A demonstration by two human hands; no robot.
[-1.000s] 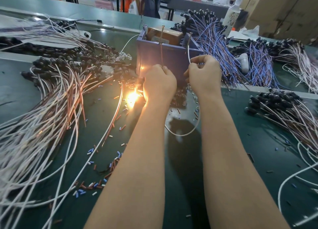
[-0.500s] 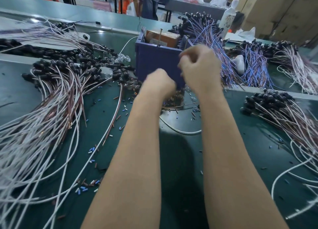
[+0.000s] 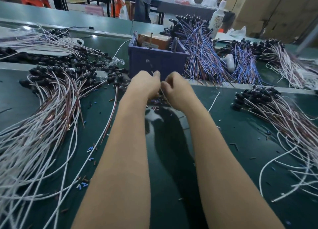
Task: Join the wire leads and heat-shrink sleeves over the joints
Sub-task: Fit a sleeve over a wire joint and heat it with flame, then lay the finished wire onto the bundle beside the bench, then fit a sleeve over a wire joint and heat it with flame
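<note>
Green matting covers the bench. Far left, a fanned bundle of white and brown wires lies on it, the black-capped ends pointing away from the viewer. Just right of the bundle, short blue, white and brown sleeve pieces are scattered loose on the mat.

Centre, the left hand has its fingers curled and pinches a thin lead, which rises blurred in front of a blue-violet plastic bin. The bin holds a brown cardboard box bearing a pale label; its print is too small to read. The right hand, close beside the left, is likewise curled and grips a white wire that runs down between the two hands. Beneath both hands lies a small heap of dark sleeve pieces. Motion blur hides whether the two leads touch.

Right of the bin, a blue and violet wire bundle leans against its wall, with a second one further right. A white bottle stands behind them; its printed pattern is unreadable. Far right, another white and brown bundle spreads across the mat.
</note>
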